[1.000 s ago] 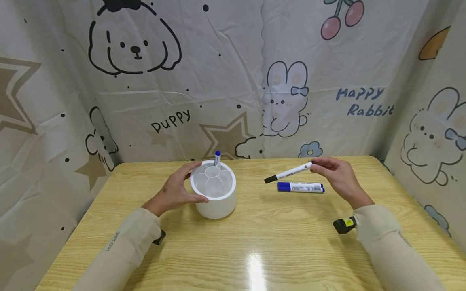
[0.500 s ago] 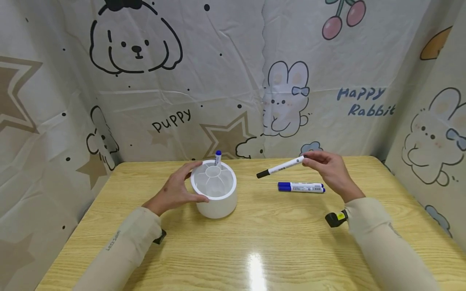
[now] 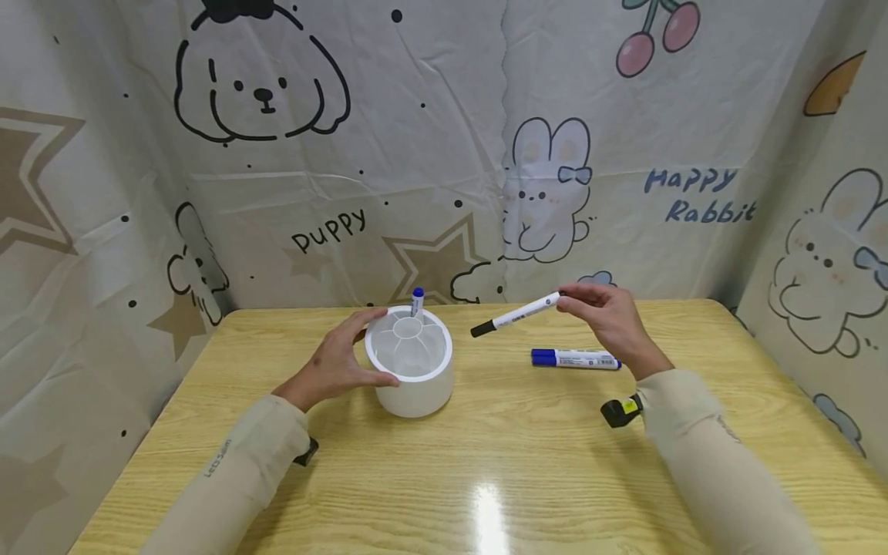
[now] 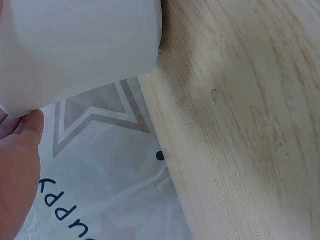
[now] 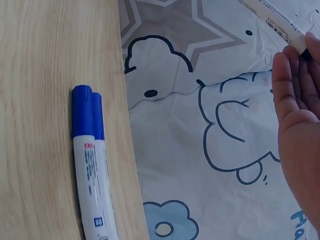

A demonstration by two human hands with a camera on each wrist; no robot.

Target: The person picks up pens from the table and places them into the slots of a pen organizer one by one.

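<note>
My left hand point(image 3: 340, 356) grips the white round pen holder point(image 3: 415, 397) at its left side, thumb at the front of the rim and fingers behind. The holder has several compartments around a small central ring. One blue-capped marker point(image 3: 417, 302) stands in a back compartment. My right hand point(image 3: 605, 320) pinches a black-capped white marker point(image 3: 516, 315) by its rear end. That marker hangs above the table, tilted, its cap pointing down-left toward the holder. In the right wrist view its barrel point(image 5: 272, 20) leaves the fingertips at the upper right.
Two blue-capped markers point(image 3: 576, 359) lie side by side on the wooden table point(image 3: 416, 486), right of the holder and below my right hand. A printed cloth point(image 3: 430, 154) hangs behind the table's back edge and along both sides.
My right hand has moved left with the black-capped marker, bringing its cap closer to the pen holder. The left hand and the holder stay in place.
</note>
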